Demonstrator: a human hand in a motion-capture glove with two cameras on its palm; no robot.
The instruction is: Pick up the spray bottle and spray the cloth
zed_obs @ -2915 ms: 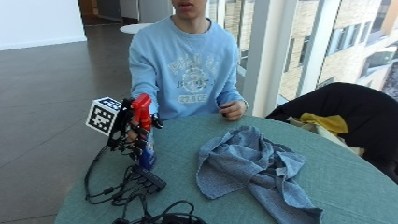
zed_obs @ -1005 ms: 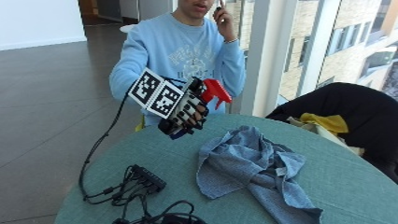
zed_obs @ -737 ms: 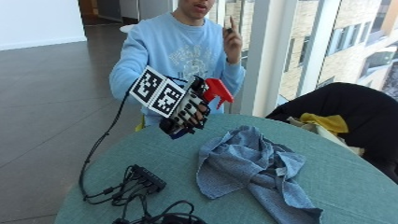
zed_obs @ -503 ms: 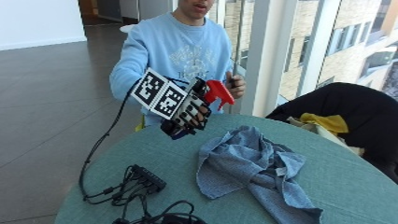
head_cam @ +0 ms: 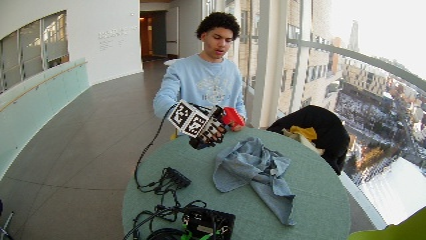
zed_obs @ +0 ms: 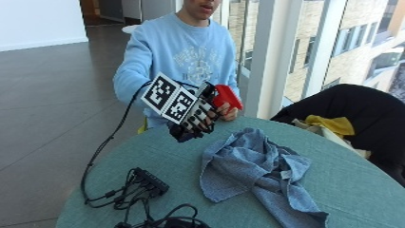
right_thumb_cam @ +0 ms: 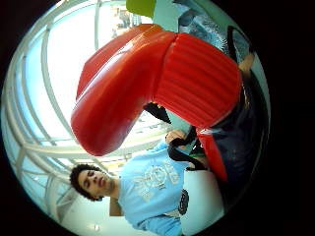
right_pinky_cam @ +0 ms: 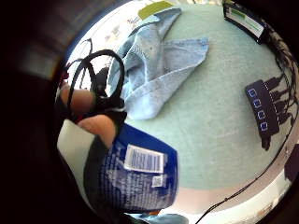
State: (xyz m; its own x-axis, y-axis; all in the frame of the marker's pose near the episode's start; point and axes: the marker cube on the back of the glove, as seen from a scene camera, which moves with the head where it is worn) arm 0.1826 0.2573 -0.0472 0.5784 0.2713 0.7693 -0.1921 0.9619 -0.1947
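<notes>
Daylight from tall windows falls across a round table topped in pale green (zed_obs: 354,185), with grey floor stretching off behind the person seated at its far edge. Going from the left of the tabletop, a black multi-socket hub with cables (zed_obs: 149,180) lies near the rim, its cords trailing off the edge. Next comes the black-gloved right hand (zed_obs: 195,118), raised above the table in front of the person's chest, its fingers curled round the neck of a dark blue plastic spray bottle with a red trigger head (zed_obs: 226,96); the little-finger palm view shows the labelled blue body (right_pinky_cam: 140,172) lying close against the palm. The nozzle points roughly toward the middle of the table, and the bottle is clear of the surface. Just behind it the bare hand (zed_obs: 229,112) rests at the table edge. Below and to the right lies the crumpled pale blue denim cloth (zed_obs: 259,168), flat on the table, well apart from the bottle. Further right, a black chair draped with dark and yellow fabric (zed_obs: 342,121) stands beyond the rim. I'd judge the bottle rigid and smooth-sided, its weight depending on how full it is, which I can't see, so a hold at the narrow neck under the trigger head suits it best, leaving a finger free for the lever. The cloth looks soft and limp and should stay put under a spray.
</notes>
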